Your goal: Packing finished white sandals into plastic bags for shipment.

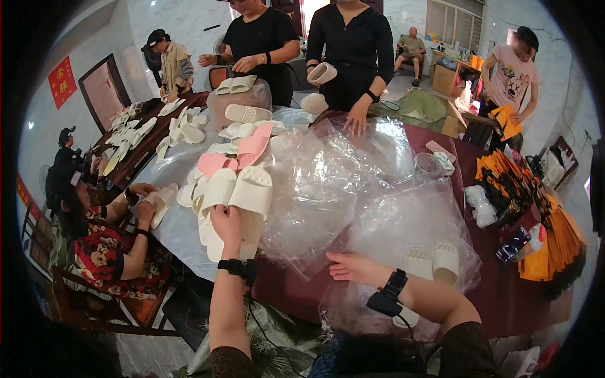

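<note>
While the left hand (227, 222) grips a pair of cream slippers (236, 192) by their heels, fingers closed around them just above the heap on the table (491, 296), the right hand (350, 267) rests flat and loosely spread on the clear plastic bags (353, 183), pinching nothing. One bagged pair (435, 261) of white slippers already lies just beside the right wrist, so some packing looks done. Much seems left: loose cream and pink slippers (242, 151) are piled beyond the held pair, and more line the far table (148, 135). The pair in hand is not yet in a bag. Other people stand and sit around the tables, handling slippers of their own.
</note>
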The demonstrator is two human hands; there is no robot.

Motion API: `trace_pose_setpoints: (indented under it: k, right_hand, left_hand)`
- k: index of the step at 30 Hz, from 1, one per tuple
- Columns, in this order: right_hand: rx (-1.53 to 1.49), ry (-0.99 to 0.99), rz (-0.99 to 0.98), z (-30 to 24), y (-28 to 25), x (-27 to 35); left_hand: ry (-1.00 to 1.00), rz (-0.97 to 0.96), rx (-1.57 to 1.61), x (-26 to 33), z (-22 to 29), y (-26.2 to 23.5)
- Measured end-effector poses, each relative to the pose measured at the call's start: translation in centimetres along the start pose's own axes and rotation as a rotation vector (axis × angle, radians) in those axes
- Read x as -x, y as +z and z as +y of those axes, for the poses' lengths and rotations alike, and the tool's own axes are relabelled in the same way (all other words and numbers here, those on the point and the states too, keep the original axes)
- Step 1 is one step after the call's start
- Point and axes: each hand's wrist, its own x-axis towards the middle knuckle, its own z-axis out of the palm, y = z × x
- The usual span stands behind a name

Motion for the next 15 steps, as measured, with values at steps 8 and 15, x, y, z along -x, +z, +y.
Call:
trace_pose_setpoints:
  k: [8, 15]
  right_hand:
    - [-0.339, -0.413, 0.195, -2.5, 4.7, -3.3]
    - [-0.379, -0.309, 0.216, -5.2, 4.8, -9.2]
  left_hand:
    - [-0.203, -0.023, 0.094, 3.5, -4.8, 2.6]
    - [-0.15, -0.019, 0.134, 3.8, -4.5, 1.9]
